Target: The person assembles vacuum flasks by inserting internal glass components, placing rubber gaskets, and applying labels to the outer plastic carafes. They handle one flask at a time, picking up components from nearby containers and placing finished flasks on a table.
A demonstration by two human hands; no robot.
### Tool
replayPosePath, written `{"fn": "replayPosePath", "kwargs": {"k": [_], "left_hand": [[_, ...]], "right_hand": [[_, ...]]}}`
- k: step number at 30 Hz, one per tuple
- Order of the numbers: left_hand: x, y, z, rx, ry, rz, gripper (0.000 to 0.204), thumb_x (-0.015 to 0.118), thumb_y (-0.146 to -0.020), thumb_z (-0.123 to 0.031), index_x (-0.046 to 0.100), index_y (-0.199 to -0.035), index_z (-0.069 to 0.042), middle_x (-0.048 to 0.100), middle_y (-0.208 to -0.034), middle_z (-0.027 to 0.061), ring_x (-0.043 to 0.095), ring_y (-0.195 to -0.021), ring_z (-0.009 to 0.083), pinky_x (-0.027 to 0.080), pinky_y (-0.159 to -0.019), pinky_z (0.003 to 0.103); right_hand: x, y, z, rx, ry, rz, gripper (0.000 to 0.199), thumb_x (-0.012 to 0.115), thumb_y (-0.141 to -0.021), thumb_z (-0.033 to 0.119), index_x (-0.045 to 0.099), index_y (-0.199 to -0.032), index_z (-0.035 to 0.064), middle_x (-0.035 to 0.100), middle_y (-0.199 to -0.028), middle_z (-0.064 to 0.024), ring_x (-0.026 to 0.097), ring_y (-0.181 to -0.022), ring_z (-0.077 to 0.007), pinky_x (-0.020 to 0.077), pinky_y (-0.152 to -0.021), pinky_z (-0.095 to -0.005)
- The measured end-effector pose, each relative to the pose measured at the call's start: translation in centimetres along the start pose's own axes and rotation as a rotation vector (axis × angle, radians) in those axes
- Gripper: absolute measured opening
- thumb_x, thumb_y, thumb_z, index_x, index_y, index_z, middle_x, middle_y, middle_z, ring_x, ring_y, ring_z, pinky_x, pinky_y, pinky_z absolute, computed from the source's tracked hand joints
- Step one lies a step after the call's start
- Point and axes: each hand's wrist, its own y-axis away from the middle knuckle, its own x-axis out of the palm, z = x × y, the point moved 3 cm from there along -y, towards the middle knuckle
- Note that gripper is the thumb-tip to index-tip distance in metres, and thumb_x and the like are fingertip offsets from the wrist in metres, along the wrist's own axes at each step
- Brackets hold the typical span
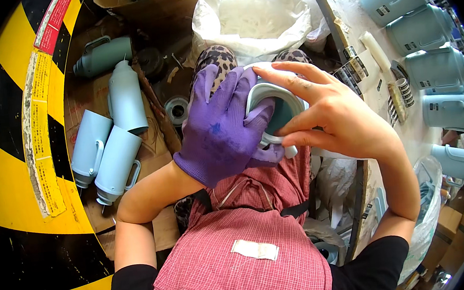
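My left hand [222, 126], in a purple glove, grips the side of a pale blue-grey jug body [278, 105] held over my lap. My bare right hand [323, 112] curls over the jug's open rim from the right, thumb and fingers pinching its edge. The jug's dark inside faces up toward me. A red checked apron [240, 238] covers my lap below both hands.
Several light blue jug bodies [105, 150] lie on cardboard at my left beside a yellow-and-black striped surface [9, 181]. More blue-grey jugs [426, 28] stand on the bench at right, near label strips [401, 94]. A white plastic sack [254, 16] sits ahead.
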Motion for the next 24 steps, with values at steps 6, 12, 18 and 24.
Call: {"fn": "replayPosePath", "kwargs": {"k": [6,12,18,24], "left_hand": [[0.5,-0.4,0.6,0.007,0.042,0.034,0.043,0.075,-0.077,-0.040,0.072,-0.095,-0.002,0.062,-0.123,0.0280,0.060,-0.116,0.0445,0.043,-0.102,0.064],[0.6,-0.8,0.5,0.140,-0.084,0.028,0.035,0.076,-0.076,-0.036,0.071,-0.085,-0.003,0.064,-0.122,0.0271,0.062,-0.116,0.0443,0.048,-0.102,0.058],[-0.1,-0.4,0.3,-0.081,0.370,0.132,0.046,0.094,-0.060,-0.033,0.070,-0.086,-0.004,0.055,-0.140,0.0302,0.055,-0.128,0.0490,0.045,-0.108,0.054],[1.4,-0.3,0.2,-0.098,0.518,0.073,0.041,0.093,-0.064,-0.023,0.060,-0.083,-0.006,0.051,-0.143,0.0318,0.052,-0.132,0.0503,0.042,-0.110,0.056]], "right_hand": [[0.7,-0.4,0.5,0.181,0.068,-0.015,0.021,0.076,-0.083,0.025,0.079,-0.081,0.0042,0.059,-0.144,-0.0157,0.052,-0.131,-0.0401,0.0451,-0.106,-0.0489],[2.0,-1.3,0.9,0.319,0.315,0.039,0.015,0.076,-0.078,0.018,0.078,-0.078,0.0024,0.056,-0.147,-0.0181,0.050,-0.133,-0.0420,0.0425,-0.110,-0.0471],[0.9,0.6,-0.2,0.041,-0.048,-0.046,0.021,0.075,-0.083,0.021,0.078,-0.086,0.0004,0.054,-0.140,-0.0333,0.050,-0.130,-0.0464,0.0425,-0.110,-0.0474],[3.1,2.0,-0.9,0.001,-0.257,-0.260,0.020,0.078,-0.086,0.024,0.076,-0.084,0.0039,0.050,-0.147,-0.0301,0.044,-0.137,-0.0489,0.0377,-0.112,-0.0534]]}}
